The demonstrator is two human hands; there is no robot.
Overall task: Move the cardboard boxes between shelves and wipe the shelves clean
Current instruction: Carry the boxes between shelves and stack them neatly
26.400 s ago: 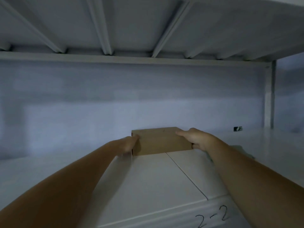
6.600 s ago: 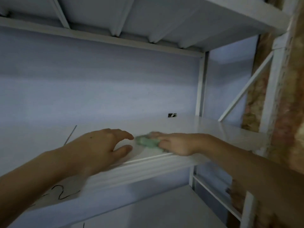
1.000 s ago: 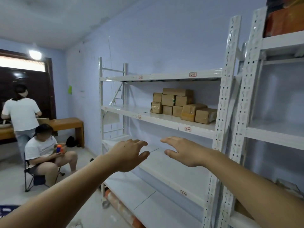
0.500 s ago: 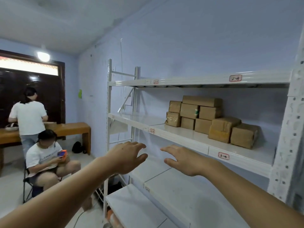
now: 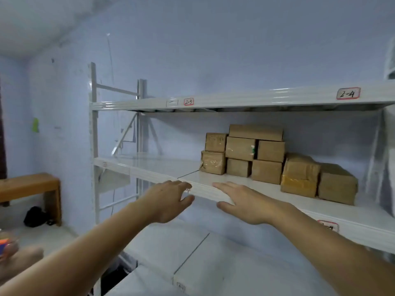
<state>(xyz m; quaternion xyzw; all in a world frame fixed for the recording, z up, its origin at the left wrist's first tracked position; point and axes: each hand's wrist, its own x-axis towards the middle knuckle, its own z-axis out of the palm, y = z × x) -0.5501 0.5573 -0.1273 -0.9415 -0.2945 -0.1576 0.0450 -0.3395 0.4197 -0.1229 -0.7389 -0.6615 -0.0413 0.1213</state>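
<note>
Several brown cardboard boxes [image 5: 255,153] stand stacked on the middle shelf [image 5: 162,166] of a white metal rack, toward its right half. Two larger taped boxes [image 5: 300,175] sit at the right end of the stack. My left hand [image 5: 168,200] and my right hand [image 5: 241,202] are both stretched out in front of the shelf's front edge, fingers spread, holding nothing. They are left of and below the boxes, not touching them. No cloth is visible.
The top shelf [image 5: 235,100] carries labels 2-3 and 2-4. A lower shelf [image 5: 192,248] lies below my arms. A wooden bench [image 5: 30,186] and a black bag [image 5: 35,216] are at the left. A seated person's knee [image 5: 19,259] shows at the lower left.
The view has moved closer to the rack and turned right, so the boxes look larger. My open hands have risen to the middle shelf's front edge. The standing person has left the view.
</note>
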